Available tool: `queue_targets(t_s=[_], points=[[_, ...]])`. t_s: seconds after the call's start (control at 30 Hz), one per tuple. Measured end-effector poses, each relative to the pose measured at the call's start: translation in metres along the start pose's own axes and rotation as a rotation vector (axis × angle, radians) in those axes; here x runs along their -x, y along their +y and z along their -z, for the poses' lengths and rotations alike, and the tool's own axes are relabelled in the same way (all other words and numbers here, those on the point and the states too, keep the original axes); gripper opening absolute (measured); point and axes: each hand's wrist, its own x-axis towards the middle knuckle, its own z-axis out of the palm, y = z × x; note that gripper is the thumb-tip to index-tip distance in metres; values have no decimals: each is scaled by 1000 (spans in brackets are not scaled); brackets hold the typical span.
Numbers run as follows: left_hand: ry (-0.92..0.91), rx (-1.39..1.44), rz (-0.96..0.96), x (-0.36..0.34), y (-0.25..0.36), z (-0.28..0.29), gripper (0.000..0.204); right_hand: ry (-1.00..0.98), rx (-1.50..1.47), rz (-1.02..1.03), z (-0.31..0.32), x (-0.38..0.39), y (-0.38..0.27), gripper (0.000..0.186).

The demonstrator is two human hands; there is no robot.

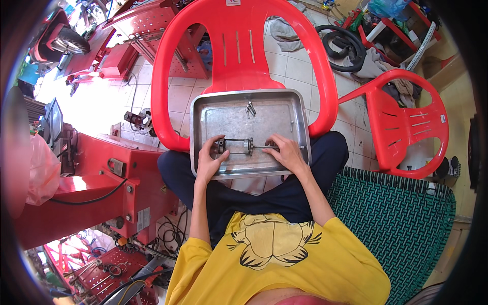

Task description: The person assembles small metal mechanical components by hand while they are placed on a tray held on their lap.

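A steel tray [207,112] rests on the red plastic chair before me. In it lies a metal cylinder assembly [237,147] with thin side rods and a long central rod [260,147] reaching right. My left hand [211,160] grips the left end of the assembly, thumb and fingers on either side. My right hand [284,152] has curled fingers on the central rod, partly hiding its right part. Several loose bolts [250,109] lie near the tray's far edge, and a small thin piece [292,126] lies toward its right.
A red plastic chair [221,46] stands ahead, another [417,147] at right beside a green woven seat [391,218]. Red machinery [101,198] with cables fills the left. Behind are a red perforated cart [170,46], a black tire ring [356,56] and cloths [284,35].
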Motion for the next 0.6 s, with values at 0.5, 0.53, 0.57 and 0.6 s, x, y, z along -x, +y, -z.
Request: queue_targets(t_s=[0.5,0.53,0.57,0.6], points=[[56,100,-17,-1,-6,-3,54,4,36,-64,-10,4,18,31],[47,59,-2,-4,-6,-2,55,10,32,-68,-10,4,16,31],[46,78,3,-2,-6,-2,55,17,28,-72,-10,4,15,31],[46,98,4,-1,-5,-2,55,25,26,-74,-9,3,14,31]])
